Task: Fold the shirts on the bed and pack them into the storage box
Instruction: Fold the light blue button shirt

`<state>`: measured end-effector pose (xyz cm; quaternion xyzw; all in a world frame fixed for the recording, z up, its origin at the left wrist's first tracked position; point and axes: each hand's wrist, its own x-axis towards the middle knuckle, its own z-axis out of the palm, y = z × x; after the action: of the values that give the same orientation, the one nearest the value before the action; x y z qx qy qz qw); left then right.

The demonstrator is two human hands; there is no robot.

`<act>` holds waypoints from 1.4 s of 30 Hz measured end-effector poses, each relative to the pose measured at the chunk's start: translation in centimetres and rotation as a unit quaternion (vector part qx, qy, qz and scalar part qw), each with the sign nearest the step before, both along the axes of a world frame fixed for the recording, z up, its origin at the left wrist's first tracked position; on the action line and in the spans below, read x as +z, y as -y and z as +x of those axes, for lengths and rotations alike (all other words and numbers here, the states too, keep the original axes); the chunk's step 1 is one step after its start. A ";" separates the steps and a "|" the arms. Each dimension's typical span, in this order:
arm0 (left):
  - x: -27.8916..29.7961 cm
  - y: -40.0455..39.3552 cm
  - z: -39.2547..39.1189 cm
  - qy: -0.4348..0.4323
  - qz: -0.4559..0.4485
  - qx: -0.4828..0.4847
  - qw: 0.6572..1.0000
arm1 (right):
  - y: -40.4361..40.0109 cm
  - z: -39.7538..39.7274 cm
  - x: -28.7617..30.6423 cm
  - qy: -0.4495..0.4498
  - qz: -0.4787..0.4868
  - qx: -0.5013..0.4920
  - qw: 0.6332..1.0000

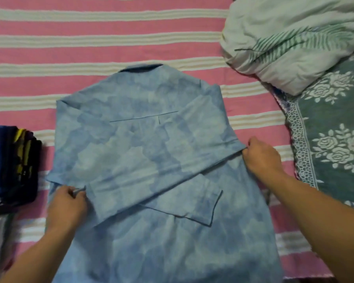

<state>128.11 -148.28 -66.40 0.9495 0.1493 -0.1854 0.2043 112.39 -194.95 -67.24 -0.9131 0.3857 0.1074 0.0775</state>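
Observation:
A light blue mottled shirt (143, 144) lies back-up on the pink and white striped bed (90, 48), collar at the far end. Both sleeves are folded across its back and cross over each other. My left hand (66, 207) pinches the cuff end of one sleeve at the shirt's left edge. My right hand (262, 156) grips the fold at the shirt's right edge, fingers curled on the fabric. No storage box is visible.
A stack of folded dark clothes (10, 166), blue, black and yellow, sits at the left edge. A crumpled white and green quilt (290, 39) lies at the top right. A grey-green floral blanket (331, 139) covers the right side.

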 end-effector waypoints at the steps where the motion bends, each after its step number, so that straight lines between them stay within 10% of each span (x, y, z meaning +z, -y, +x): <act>1: 0.3 1.2 0.2 0.027 0.054 -0.031 0.998 | 0.0 -0.1 0.1 -0.009 -0.012 0.036 0.999; 9: 1.9 25.5 5.8 0.124 -0.098 -0.403 0.902 | -1.1 -1.0 -1.0 0.009 -0.070 0.172 0.983; 16: 2.9 44.0 11.6 -0.156 -0.119 -0.447 0.873 | 0.6 -1.5 -4.2 0.058 -0.084 0.154 0.983; 19: 2.3 46.1 11.8 -0.173 -0.235 -0.411 0.864 | 1.3 -2.0 -4.6 0.096 -0.057 0.139 0.984; 29: -3.5 42.8 9.2 0.142 -0.055 -0.601 0.784 | 1.3 -1.5 -2.5 0.008 0.024 0.030 0.999; 34: -5.4 38.6 5.0 0.223 0.013 -0.694 0.684 | -1.6 0.3 0.0 0.149 -0.013 0.007 0.989; 42: -9.2 37.4 10.5 0.112 0.128 -0.657 0.735 | -3.5 -2.1 -5.4 -0.005 0.051 0.054 0.997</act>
<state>138.65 -185.63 -75.57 0.8427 -0.5129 -0.1447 -0.0766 110.27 -191.47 -72.65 -0.9268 0.3307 0.1355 0.1156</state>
